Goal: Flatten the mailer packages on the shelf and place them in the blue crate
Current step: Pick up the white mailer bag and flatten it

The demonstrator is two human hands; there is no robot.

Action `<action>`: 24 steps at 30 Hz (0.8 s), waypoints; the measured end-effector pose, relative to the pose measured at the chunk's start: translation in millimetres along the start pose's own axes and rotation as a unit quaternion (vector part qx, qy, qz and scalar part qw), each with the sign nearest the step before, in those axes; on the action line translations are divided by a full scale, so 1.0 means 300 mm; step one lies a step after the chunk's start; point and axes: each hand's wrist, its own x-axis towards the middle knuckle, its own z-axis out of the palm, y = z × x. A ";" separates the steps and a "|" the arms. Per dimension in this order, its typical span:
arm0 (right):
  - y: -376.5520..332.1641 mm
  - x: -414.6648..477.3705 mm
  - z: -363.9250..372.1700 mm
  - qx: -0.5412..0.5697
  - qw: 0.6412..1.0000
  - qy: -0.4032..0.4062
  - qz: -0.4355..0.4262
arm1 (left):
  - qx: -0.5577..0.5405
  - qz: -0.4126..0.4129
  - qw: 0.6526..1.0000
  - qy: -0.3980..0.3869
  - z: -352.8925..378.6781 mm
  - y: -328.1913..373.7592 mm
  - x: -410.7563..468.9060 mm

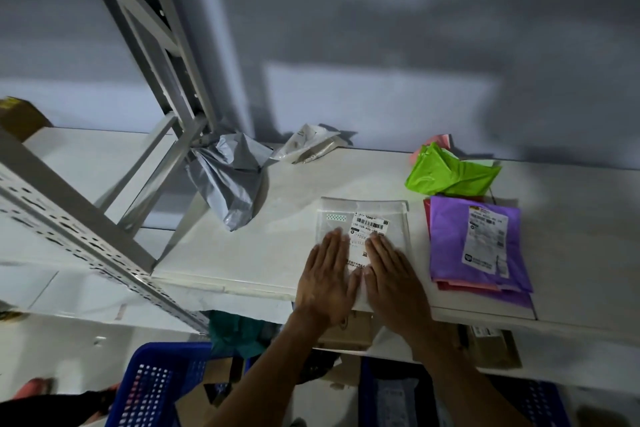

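Observation:
A white mailer (363,215) with a barcode label lies flat on the white shelf (263,253), near its front edge. My left hand (329,281) and my right hand (394,281) press on it side by side, palms down, fingers straight. A crumpled grey mailer (228,180) stands to the left by the rack post. A small crumpled white mailer (308,144) sits at the back. A crumpled green mailer (450,172) lies at the right, and a flat purple mailer (450,246) lies on top of pink ones. A blue crate (152,388) stands below at the lower left.
A grey perforated metal rack post (69,229) slants across the left. Cardboard boxes (491,347) sit under the shelf. A second blue crate (540,402) shows at the lower right. A brown box (20,114) stands at the far left. A grey wall backs the shelf.

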 end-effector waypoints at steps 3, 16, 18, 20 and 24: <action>0.034 -0.035 -0.017 0.009 1.000 0.017 0.022 | 0.000 -0.018 1.000 0.016 -0.014 -0.031 -0.021; 0.023 -0.023 -0.048 -0.003 0.999 0.001 0.051 | 0.019 0.019 0.999 0.047 -0.028 -0.057 -0.018; 0.000 0.011 -0.054 0.010 0.997 0.002 0.072 | 0.032 0.025 0.998 0.037 -0.029 -0.045 -0.001; -0.026 0.051 -0.052 0.025 0.997 0.007 0.076 | 0.032 0.002 0.999 0.027 -0.035 -0.024 0.020; -0.063 0.087 -0.022 0.031 0.999 0.013 -0.010 | 0.021 0.047 0.998 0.031 -0.023 -0.001 0.051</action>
